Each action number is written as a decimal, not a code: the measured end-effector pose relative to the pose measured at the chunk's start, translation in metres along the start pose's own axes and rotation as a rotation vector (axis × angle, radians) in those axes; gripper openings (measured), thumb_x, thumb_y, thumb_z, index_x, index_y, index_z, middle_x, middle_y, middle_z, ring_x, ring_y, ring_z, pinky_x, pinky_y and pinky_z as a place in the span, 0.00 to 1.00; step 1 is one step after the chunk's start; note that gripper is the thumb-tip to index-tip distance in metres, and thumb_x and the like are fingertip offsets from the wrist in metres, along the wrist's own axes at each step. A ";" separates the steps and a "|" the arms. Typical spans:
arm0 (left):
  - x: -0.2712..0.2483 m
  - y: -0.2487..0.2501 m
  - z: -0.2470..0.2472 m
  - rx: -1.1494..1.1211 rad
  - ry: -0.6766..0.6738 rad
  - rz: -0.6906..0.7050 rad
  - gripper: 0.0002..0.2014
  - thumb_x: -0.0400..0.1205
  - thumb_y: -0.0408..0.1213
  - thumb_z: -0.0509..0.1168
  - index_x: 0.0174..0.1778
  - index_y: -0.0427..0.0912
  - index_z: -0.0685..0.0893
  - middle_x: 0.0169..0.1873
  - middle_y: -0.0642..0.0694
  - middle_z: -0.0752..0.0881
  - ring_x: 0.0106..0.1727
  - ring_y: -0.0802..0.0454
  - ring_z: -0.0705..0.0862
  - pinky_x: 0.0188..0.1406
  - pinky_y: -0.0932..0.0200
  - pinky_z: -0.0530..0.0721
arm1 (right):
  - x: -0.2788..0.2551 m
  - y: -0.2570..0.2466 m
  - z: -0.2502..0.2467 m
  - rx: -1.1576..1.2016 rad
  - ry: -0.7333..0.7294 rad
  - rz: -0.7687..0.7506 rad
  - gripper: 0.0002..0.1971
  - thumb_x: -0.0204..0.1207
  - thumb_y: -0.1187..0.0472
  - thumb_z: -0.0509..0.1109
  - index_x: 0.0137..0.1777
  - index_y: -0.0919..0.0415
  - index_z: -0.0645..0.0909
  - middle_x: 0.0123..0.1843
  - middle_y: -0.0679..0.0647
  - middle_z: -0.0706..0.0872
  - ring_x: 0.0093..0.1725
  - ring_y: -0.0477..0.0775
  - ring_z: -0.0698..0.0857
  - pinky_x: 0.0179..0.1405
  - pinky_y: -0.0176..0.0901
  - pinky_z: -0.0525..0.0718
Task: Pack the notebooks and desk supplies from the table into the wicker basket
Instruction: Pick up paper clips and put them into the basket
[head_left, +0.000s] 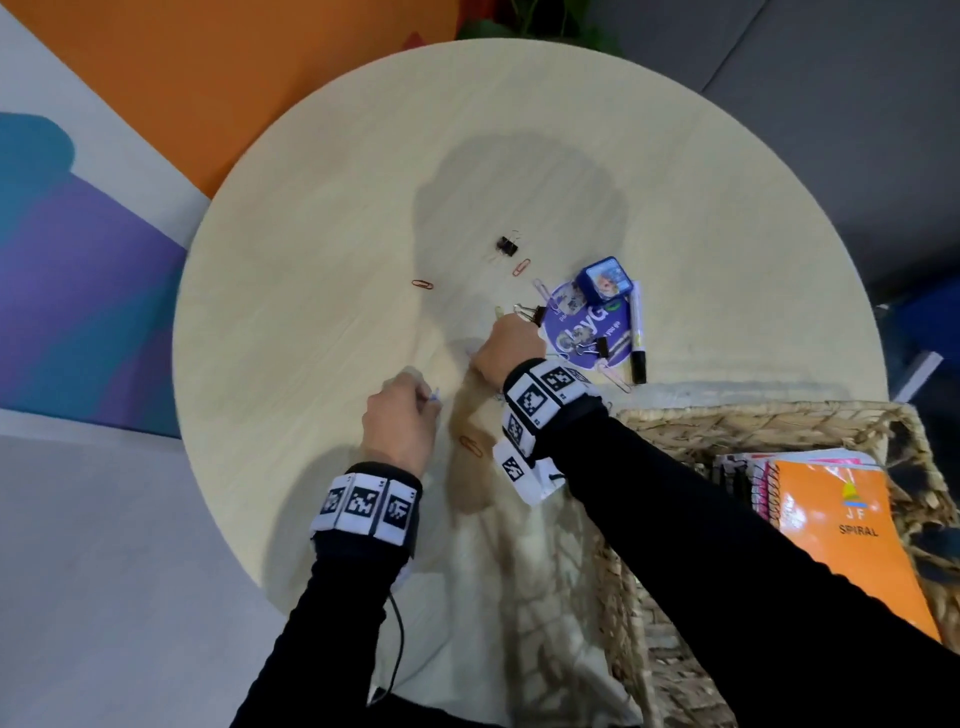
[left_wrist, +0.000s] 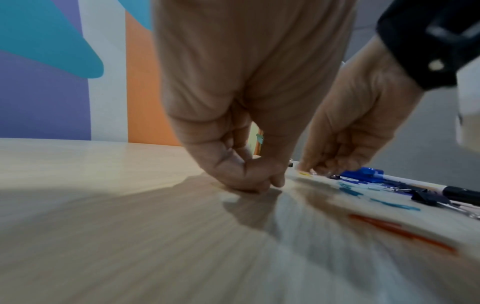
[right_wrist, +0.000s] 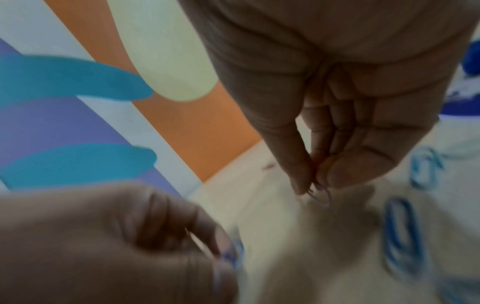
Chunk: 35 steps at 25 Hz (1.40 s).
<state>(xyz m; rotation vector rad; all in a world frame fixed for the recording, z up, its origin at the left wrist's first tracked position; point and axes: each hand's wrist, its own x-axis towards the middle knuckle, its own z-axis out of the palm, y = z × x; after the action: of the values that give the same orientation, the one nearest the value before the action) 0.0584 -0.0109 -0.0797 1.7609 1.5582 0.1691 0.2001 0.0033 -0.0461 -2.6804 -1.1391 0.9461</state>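
Note:
My left hand (head_left: 427, 399) pinches a blue paper clip (head_left: 434, 395) just above the round table (head_left: 363, 208); the right wrist view shows that clip (right_wrist: 231, 257) between its fingertips. My right hand (head_left: 498, 345) is a little to the right of it, and its thumb and fingertips (right_wrist: 301, 185) pinch a thin paper clip (right_wrist: 320, 196). In the left wrist view the left hand (left_wrist: 262, 182) is low on the tabletop, with the right hand (left_wrist: 350, 133) behind it. The wicker basket (head_left: 727, 415) stands at the lower right and holds an orange spiral notebook (head_left: 841, 530).
Loose on the table lie red paper clips (head_left: 422, 284), an orange one (head_left: 470, 445), several black binder clips (head_left: 506, 245), a blue box (head_left: 605, 279), a marker (head_left: 638, 332) and a purple round card (head_left: 587, 327). Blue clips (right_wrist: 401, 232) lie beside my right hand.

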 end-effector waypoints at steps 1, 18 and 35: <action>-0.001 0.001 0.000 -0.005 0.012 0.020 0.02 0.78 0.35 0.70 0.43 0.40 0.84 0.44 0.41 0.91 0.48 0.39 0.89 0.51 0.52 0.86 | -0.005 0.000 -0.009 0.024 -0.010 -0.024 0.16 0.74 0.61 0.72 0.58 0.70 0.80 0.58 0.64 0.87 0.60 0.62 0.85 0.57 0.48 0.84; -0.087 0.109 0.004 -0.199 -0.085 0.388 0.03 0.78 0.35 0.72 0.45 0.44 0.90 0.34 0.48 0.90 0.28 0.75 0.83 0.45 0.59 0.90 | -0.136 0.220 -0.050 -0.261 -0.274 0.070 0.10 0.78 0.67 0.64 0.35 0.67 0.74 0.32 0.58 0.76 0.40 0.60 0.80 0.37 0.44 0.80; -0.167 0.192 0.086 0.711 -0.697 0.635 0.11 0.82 0.24 0.60 0.52 0.31 0.88 0.49 0.39 0.89 0.52 0.41 0.88 0.44 0.59 0.85 | -0.158 0.244 -0.101 -0.036 0.099 0.053 0.07 0.71 0.65 0.71 0.39 0.70 0.87 0.37 0.63 0.87 0.43 0.62 0.87 0.38 0.40 0.79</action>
<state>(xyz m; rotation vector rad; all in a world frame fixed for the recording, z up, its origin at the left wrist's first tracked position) 0.2181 -0.1913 0.0395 2.4459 0.5330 -0.7080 0.3258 -0.2627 0.0427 -2.7649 -1.0805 0.7978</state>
